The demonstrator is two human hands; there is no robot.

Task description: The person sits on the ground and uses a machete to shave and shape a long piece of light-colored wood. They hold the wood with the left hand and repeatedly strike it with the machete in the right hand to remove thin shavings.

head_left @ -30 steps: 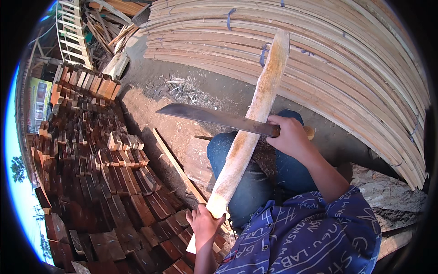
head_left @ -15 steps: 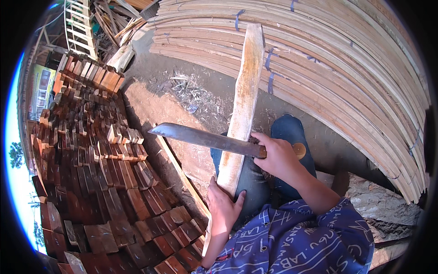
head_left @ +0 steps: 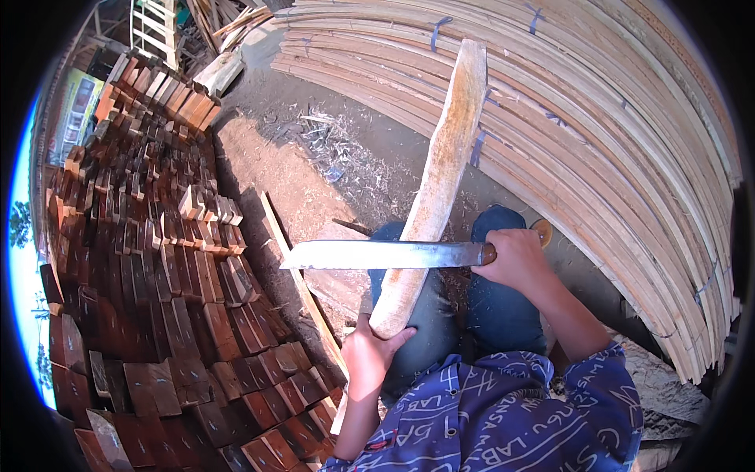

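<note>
My right hand [head_left: 515, 258] grips the short brown handle of a machete [head_left: 377, 255]. Its broad blade points left and crosses over a long pale wooden plank [head_left: 448, 157], with light glaring off the metal. The plank slants up and away from my lap, brownish along its middle and wavy on one edge. Closed round its near end is my left hand [head_left: 370, 354], thumb on the right side. Whether the blade touches the wood I cannot tell. My knees in blue jeans [head_left: 429, 315] are beneath the plank.
Stacked reddish-brown wood blocks [head_left: 165, 315] fill the left side. Long bundled wooden strips [head_left: 582, 157], tied with bluish bands, curve across the far right. Shavings [head_left: 326, 141] lie on the ground ahead. A thin strip of wood [head_left: 295, 267] lies beside the blocks. Rough logs [head_left: 668, 385] sit at lower right.
The machete has turned from tilting down at its handle to nearly level, its blade now bright. My right hand moved slightly right. The plank's far end has swung right.
</note>
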